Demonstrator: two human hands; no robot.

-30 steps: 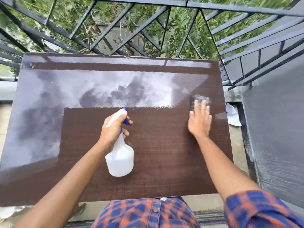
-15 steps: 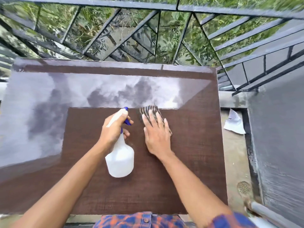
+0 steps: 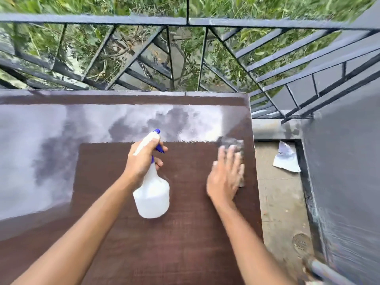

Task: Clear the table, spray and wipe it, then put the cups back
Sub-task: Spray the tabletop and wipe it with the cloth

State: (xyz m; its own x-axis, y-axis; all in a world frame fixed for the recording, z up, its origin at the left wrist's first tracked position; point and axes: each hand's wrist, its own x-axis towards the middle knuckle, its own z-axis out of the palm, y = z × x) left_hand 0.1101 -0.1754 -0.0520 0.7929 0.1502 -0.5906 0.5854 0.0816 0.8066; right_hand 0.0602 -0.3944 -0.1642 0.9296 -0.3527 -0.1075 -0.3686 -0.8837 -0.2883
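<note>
Plainly, the wiping step was in hand. The table (image 3: 185, 254), a dark wood-grain top whose far and left parts shone with the reflected sky, carried no cups. None showed anywhere in view, so the clearing looked done and the putting-back not yet begun. The left hand (image 3: 141, 161) was curled round the neck of a white spray bottle (image 3: 153, 194) with a blue trigger and nozzle, which appeared to stand upright near the middle of the table. The right hand (image 3: 225, 175) lay with fingers straight and spread, pressing a grey cloth (image 3: 231, 144) flat on the table close to its right edge. Hand and cloth were both blurred, so how the cloth was folded could not be told, and only its far end and a strip at its right side showed from under the fingers. Beyond the table's far edge ran a dark metal railing (image 3: 185, 21) with greenery behind it. Off the table's right edge, on the concrete floor (image 3: 277, 202), lay a crumpled scrap of paper (image 3: 285, 159) and, nearer the person, a round drain (image 3: 301, 243). The next move probably called for sweeping the cloth across the table under even pressure without letting it slip over the right edge. The bottle would also need lifting aside so that the patch beneath it could be wiped.
</note>
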